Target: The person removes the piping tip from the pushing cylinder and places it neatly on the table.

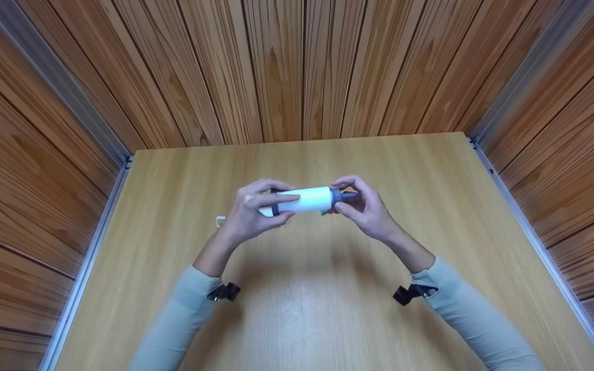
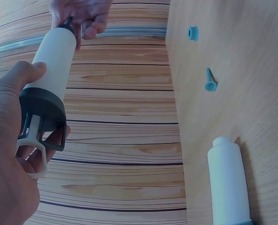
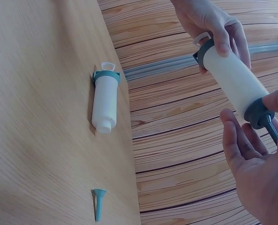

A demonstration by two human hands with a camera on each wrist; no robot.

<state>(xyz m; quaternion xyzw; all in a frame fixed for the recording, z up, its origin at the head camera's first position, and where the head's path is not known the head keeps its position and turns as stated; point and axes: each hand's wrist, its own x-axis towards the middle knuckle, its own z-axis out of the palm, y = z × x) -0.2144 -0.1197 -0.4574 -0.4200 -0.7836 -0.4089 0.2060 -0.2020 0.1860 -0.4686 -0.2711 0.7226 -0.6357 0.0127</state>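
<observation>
Wooden plank walls surround your table, and grey metal rails run along its sides. Above the table, between your two hands, you hold a white tube in the air, almost level. Your left hand has its grip round the rear part: the thumb lies on the tube near its dark collar, and the pale pull handle is close to your palm. Your right hand has a narrow grip; its thumb and forefinger pinch the dark end cap, from which a thin nozzle points out. On the table, a second white tube lies on its side, with a teal collar. Well apart from it rests a small teal ring, and between these two is a loose teal nozzle. You wear pale sleeves, with black wrist cameras at the cuffs.
</observation>
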